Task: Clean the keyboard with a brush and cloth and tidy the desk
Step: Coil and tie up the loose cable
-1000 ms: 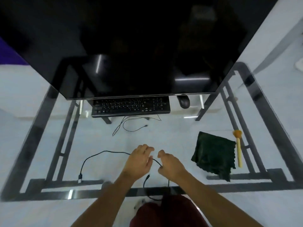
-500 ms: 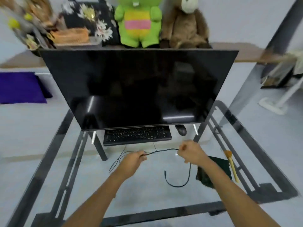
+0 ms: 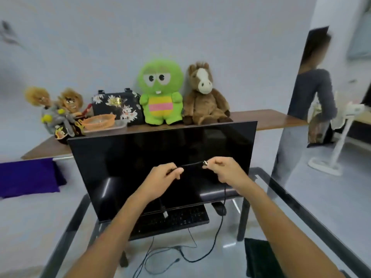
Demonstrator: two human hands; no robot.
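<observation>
Both hands raised before the monitor [image 3: 160, 167], left hand [image 3: 160, 180] and right hand [image 3: 226, 173] fingers pinching a black cable [image 3: 191, 164] taut between them, likely to coil it; keyboard [image 3: 174, 220] at worktop's far edge.

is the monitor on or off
Off, as far as the view shows: the wide black flat monitor has a uniformly dark screen showing only faint reflections.

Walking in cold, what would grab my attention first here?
Probably the bright green plush toy beside a brown plush horse on the shelf behind the big dark monitor. Then, in front of the screen, the left hand and right hand pinching a black cable stretched between them.
</observation>
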